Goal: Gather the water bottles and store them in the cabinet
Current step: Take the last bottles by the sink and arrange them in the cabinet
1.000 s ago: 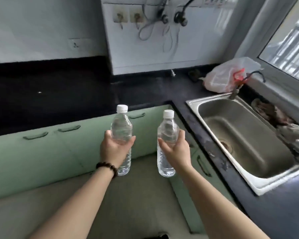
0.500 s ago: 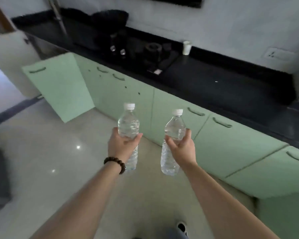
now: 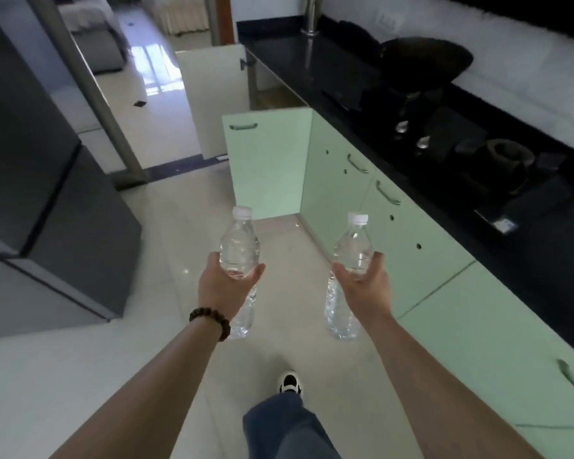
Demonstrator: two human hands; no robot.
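I hold two clear water bottles with white caps, both upright in front of me above the floor. My left hand (image 3: pixel 224 286), with a bead bracelet on the wrist, grips the left bottle (image 3: pixel 239 246) around its middle. My right hand (image 3: pixel 365 286) grips the right bottle (image 3: pixel 353 250) the same way. Ahead, a pale green cabinet door (image 3: pixel 267 160) stands swung open into the aisle at the far end of the green lower cabinets (image 3: pixel 421 260). A second, white door (image 3: pixel 212 94) is open behind it. The cabinet's inside is mostly hidden.
A black countertop (image 3: pixel 312 61) runs along the right with a wok (image 3: pixel 424 61) and a stove (image 3: pixel 478 154). A dark grey fridge (image 3: pixel 47 200) stands on the left. The tiled floor aisle (image 3: pixel 186 226) leads to a doorway. My shoe (image 3: pixel 290 382) steps forward.
The view has swung left from the sink corner along the counter to face the open cabinet door. Both hands still hold their bottles upright, now spread a little wider apart.
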